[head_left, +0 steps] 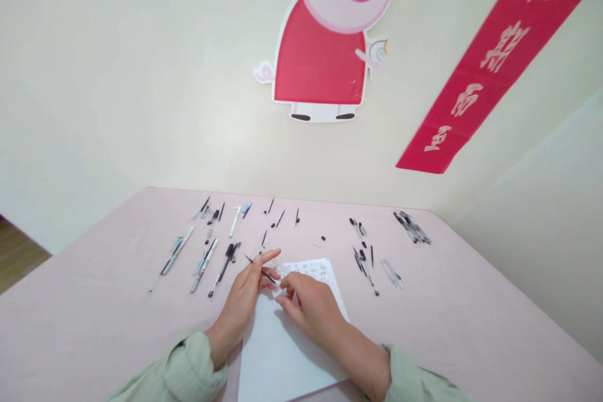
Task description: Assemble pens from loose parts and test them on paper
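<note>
My left hand (241, 298) pinches a thin black pen refill (267, 276) between thumb and fingers, its index finger stretched out. The refill slants down toward my right hand (313, 308). The fingers of my right hand are curled together close by its lower end; what they hold, if anything, is too small to make out. Both hands are over white paper (292, 352), which has rows of handwriting near its far edge. Just beyond my left fingertips lie another thin black refill (264, 239) and some clear pieces, partly hidden.
Pens and pen parts lie in groups on the pink tablecloth (117, 314): white pens (207, 264) and black pens (226, 267) at left, loose refills (281, 218) at the back, clear barrels (392, 273) and a bundle of pens (412, 227) at right. A wall stands behind.
</note>
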### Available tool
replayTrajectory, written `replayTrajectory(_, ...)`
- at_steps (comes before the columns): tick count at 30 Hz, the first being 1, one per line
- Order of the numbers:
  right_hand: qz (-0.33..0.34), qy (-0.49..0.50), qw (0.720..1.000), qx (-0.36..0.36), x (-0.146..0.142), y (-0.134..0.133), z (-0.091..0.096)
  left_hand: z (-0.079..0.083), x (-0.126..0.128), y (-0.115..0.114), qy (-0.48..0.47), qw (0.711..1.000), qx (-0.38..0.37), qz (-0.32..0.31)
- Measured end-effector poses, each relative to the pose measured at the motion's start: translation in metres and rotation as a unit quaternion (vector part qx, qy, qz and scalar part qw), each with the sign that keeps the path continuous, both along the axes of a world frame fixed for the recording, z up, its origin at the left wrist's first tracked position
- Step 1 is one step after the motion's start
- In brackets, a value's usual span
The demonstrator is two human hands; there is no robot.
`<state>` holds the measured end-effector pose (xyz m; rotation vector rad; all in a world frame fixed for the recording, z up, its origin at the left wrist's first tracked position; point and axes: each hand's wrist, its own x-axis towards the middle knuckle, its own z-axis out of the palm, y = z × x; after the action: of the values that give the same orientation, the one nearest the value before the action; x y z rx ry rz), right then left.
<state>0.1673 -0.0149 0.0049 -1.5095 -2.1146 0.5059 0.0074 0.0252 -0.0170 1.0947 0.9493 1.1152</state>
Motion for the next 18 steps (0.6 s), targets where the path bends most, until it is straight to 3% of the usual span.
replayTrajectory(4,0.001,-0.001,1.000,-0.010,-0.003,0.000,-0.003,0.001,0.000,0.001,0.015,1.000,0.008,0.001)
replayTrajectory(9,-0.073,0.054,0.996,-0.009,0.021,0.005,0.000,0.003,0.000,0.001,0.028,1.000,0.009,0.010)
replayTrajectory(18,-0.120,0.084,0.988,-0.048,0.069,-0.024,-0.008,0.004,0.006,0.000,-0.106,0.991,-0.051,0.063)
